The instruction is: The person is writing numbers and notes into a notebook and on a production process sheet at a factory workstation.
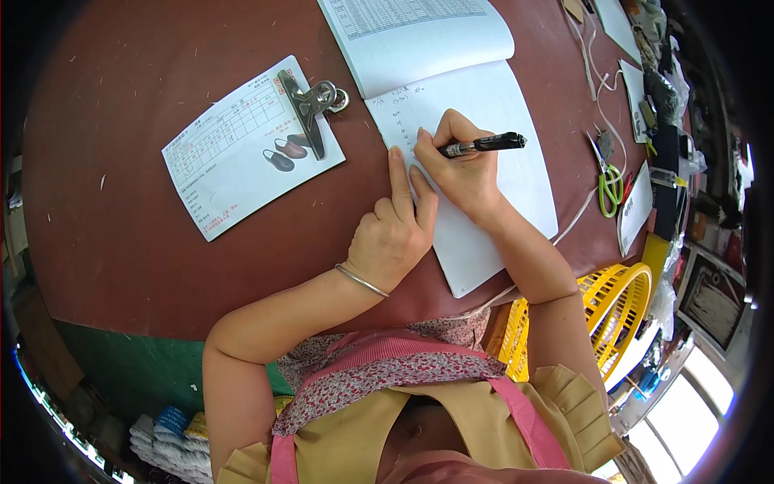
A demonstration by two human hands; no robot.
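Note:
An open notebook (508, 185) lies on the reddish-brown table, its lower page bearing a column of handwriting near the left edge. My right hand (463, 165) grips a black pen (492, 143), whose tip is hidden by my fingers at the page. Beside it, my left hand (395, 226) rests across the notebook's left edge, index and middle fingers stretched out, the others bent under. To the left lies a stack of printed sheets (234, 161) with a table and shoe pictures, held by a metal bulldog clip (305, 113).
Green-handled scissors (610, 189) lie at the table's right side, near a white cord (592, 73) and several papers or cards (635, 211). A yellow plastic basket (617, 310) stands below the table's right edge. Cluttered goods line the far right, and bundled items (169, 444) sit at lower left.

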